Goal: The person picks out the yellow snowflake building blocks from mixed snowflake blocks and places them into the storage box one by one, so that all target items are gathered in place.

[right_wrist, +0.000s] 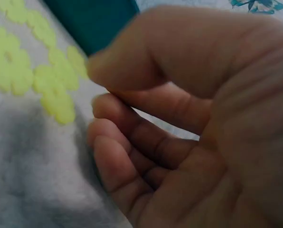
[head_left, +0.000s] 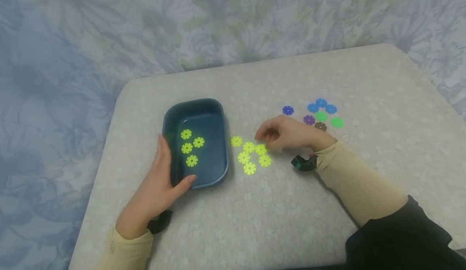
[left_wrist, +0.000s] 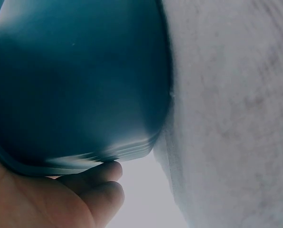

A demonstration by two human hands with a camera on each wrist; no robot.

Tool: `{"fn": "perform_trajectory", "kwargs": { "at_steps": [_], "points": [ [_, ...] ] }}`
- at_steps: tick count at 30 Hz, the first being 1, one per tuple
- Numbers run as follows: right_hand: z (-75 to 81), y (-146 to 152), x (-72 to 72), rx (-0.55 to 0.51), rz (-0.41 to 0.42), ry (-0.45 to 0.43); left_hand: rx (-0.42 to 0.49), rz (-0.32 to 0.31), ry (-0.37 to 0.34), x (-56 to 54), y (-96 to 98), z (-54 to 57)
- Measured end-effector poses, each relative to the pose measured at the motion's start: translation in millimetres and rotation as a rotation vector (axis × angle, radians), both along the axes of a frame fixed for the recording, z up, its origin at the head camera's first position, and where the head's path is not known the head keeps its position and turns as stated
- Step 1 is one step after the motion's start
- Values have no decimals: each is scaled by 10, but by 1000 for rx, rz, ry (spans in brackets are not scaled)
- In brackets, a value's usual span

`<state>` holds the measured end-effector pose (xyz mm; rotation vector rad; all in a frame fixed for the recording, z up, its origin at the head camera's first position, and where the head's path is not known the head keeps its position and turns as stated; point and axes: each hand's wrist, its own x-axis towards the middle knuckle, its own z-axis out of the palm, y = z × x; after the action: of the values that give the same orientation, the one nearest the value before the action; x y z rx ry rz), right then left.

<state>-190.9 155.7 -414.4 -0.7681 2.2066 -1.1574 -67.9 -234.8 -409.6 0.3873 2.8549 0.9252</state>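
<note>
Lying flat, yellow notched discs (head_left: 247, 148)

Blue tray (head_left: 212, 152), yellow discs (head_left: 249, 168) inside and beside

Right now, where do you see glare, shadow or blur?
Head view, flat and hazy; left wrist view, pale glare on the dark teal rounded-rectangular tub; right wrist view, bright yellow notched discs blurred, with soft shadow on the pale patterned tabletop.

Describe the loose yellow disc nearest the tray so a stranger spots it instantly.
On the pale table in the head view, the left hand grips a dark blue tray. Just to its right lie loose yellow discs. The target disc is leftmost of these, closest to the tray.
</note>
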Motion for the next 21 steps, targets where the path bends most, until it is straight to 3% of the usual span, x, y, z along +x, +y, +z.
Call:
{"fn": "perform_trajectory", "kwargs": {
  "at_steps": [7,15,21],
  "points": [
    [-99,-54,42,60,28,70,3,-1,8,1,1,-38],
    [-145,-146,117,103,35,229,-3,-5,15,-5,-5,-34],
    [-139,-157,93,149,-23,290,0,-1,16,-3,-5,-38]
  ]
}}
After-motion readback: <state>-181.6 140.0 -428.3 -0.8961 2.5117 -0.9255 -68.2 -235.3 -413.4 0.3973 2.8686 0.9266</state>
